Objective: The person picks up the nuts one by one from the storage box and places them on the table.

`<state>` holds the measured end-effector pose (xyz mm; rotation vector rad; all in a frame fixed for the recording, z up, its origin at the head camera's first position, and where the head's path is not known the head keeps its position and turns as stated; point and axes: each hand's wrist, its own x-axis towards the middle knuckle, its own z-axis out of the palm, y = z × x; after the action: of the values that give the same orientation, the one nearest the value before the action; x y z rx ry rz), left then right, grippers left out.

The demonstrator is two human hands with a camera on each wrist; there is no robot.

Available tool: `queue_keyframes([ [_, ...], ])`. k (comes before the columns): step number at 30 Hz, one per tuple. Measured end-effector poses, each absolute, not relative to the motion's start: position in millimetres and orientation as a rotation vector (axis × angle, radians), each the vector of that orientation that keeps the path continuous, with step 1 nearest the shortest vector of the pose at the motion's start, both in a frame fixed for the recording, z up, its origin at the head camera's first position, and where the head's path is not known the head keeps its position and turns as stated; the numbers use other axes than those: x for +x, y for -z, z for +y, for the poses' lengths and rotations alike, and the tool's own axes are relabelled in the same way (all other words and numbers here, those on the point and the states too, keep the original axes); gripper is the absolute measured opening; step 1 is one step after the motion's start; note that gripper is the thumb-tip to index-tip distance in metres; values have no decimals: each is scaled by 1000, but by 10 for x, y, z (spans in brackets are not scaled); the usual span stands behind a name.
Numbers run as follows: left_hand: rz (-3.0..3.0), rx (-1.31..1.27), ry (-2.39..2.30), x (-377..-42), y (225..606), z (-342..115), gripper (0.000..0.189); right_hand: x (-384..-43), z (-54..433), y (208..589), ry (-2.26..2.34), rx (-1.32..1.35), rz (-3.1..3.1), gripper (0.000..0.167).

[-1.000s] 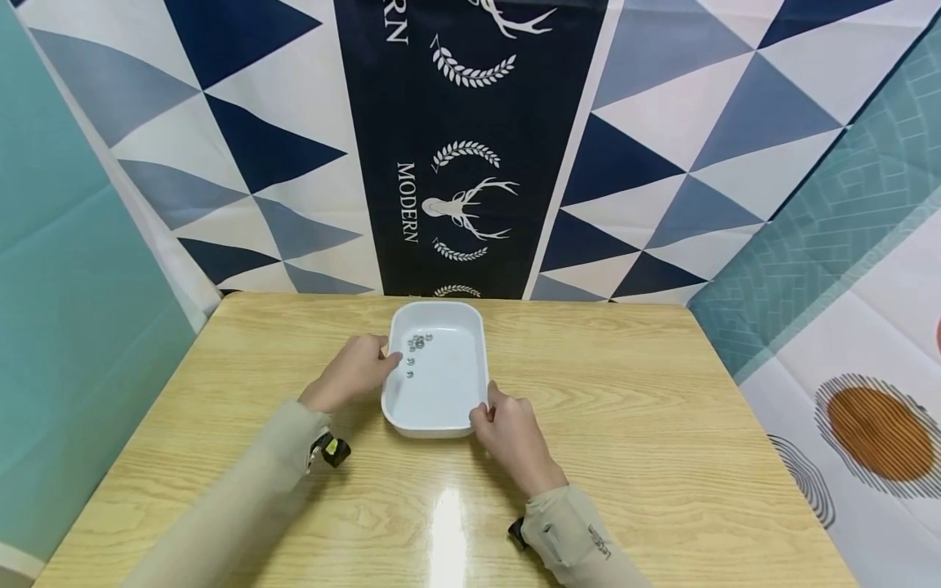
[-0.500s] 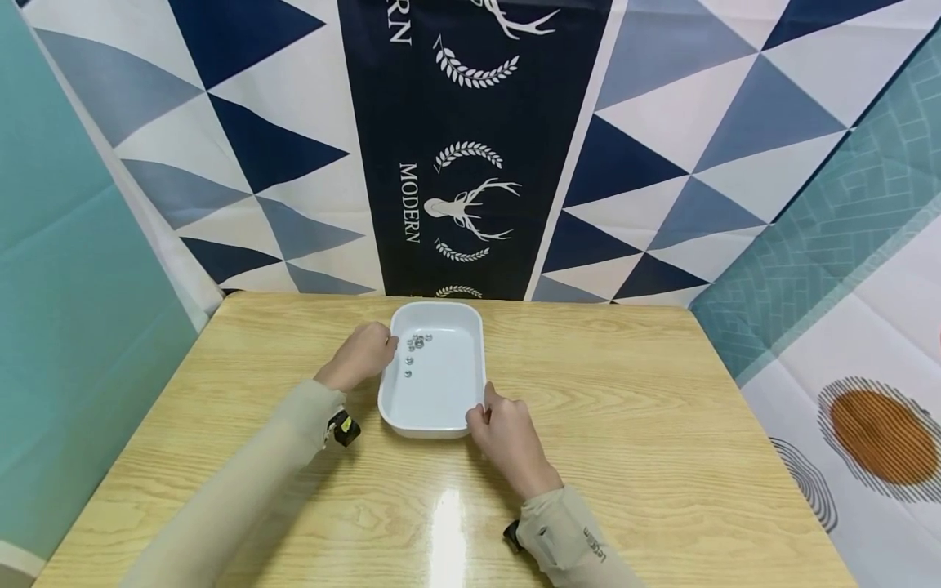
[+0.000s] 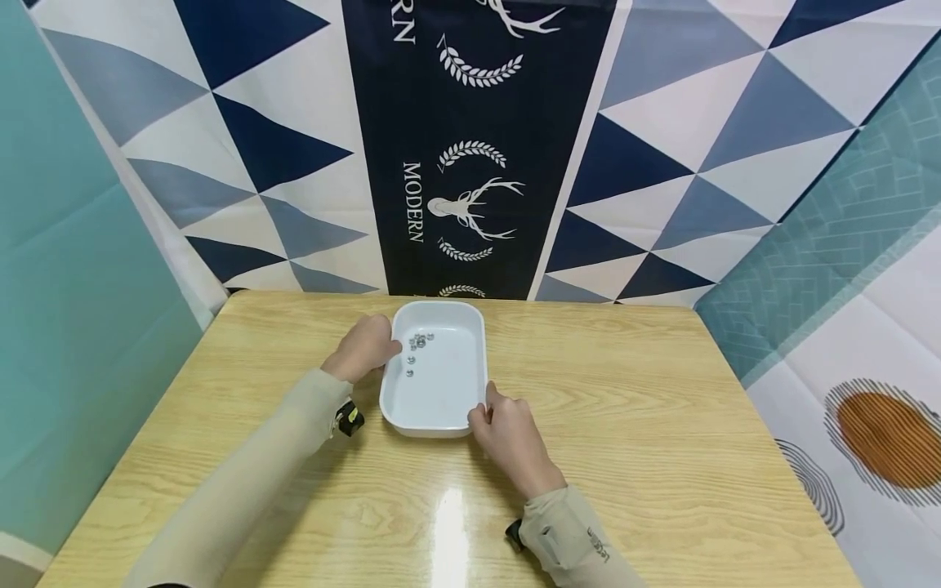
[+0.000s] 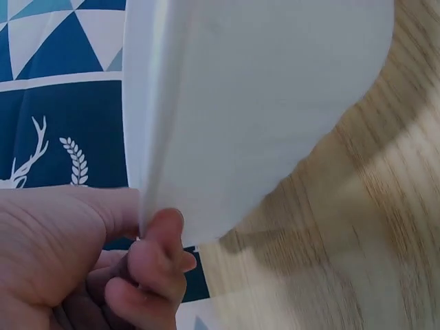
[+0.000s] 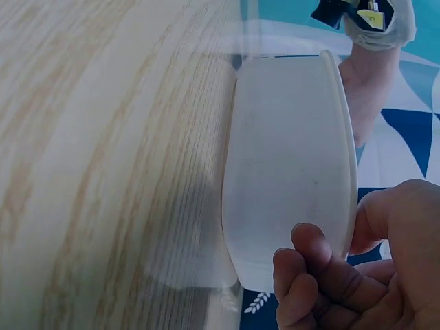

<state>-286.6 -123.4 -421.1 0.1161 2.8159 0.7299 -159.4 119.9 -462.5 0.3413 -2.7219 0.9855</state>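
Note:
A white rectangular tray with rounded corners sits near the far edge of the table. Several small shiny, clear or silvery pieces lie inside it toward the left; their kind is too small to tell. My left hand pinches the tray's left rim, thumb over the rim and fingertips against the outer wall. Near the front right corner, my right hand pinches the rim, with curled fingers outside the wall in the right wrist view. Whether the tray's base touches the table fully, I cannot tell.
The wooden table extends on both sides of the tray and in front of it. Behind its far edge hangs a patterned cloth with triangles and deer heads. A teal wall borders the left.
My left hand has slid a little up along the left rim, away from me, regripping it on the way. The right hand and the tray have barely shifted.

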Motion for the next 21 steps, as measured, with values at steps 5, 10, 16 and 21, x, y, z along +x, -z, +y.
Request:
queue_keyframes([
  [5, 2790, 99, -767, -2855, 4224, -1250, 13, -1591, 1185, 4627, -991, 329, -2737, 51],
  [10, 2773, 80, -810, -2849, 4245, -1259, 14, -1591, 1175, 4622, -982, 318, -2736, 51],
  [16, 2779, 133, -817, -2848, 4301, -1266, 31, -1594, 1163, 4623, -969, 313, -2734, 50],
  [21, 2858, 296, -807, -2869, 4380, -1281, 61, -1603, 1152, 4623, -988, 310, -2746, 50],
])
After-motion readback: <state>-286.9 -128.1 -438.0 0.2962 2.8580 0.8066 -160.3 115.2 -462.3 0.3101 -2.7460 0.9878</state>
